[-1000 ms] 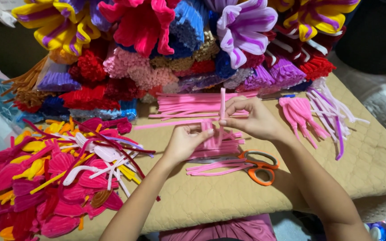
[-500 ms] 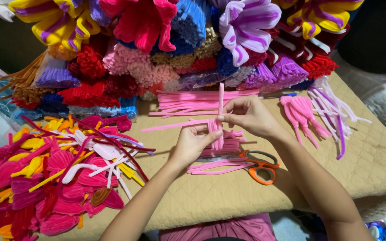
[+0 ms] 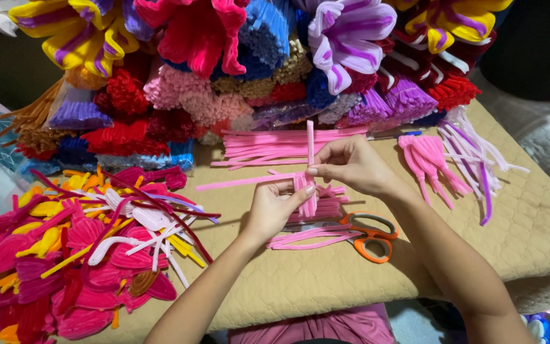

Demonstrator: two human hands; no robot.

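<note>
Both hands work one pink pipe cleaner [image 3: 310,143] that stands upright over the tan quilted mat [image 3: 300,280]. My right hand [image 3: 351,165] pinches its stem between thumb and forefinger. Just below, my left hand [image 3: 275,207] grips the folded lower part of the same pink pipe cleaner. Under the hands lies a small heap of bent pink pieces [image 3: 323,207]. A row of straight pink pipe cleaners [image 3: 268,148] lies just beyond my hands.
Orange-handled scissors [image 3: 367,236] lie right of my left hand on loose pink stems. A heap of pink, yellow and white petal shapes [image 3: 90,248] fills the left. Finished pink petals [image 3: 431,162] and white-purple stems [image 3: 479,156] lie right. Bundles and big flowers [image 3: 249,57] line the back.
Both hands stay on the pink pipe cleaner. They have shifted slightly toward me and to the right, with my left fingers closing further on the folded part.
</note>
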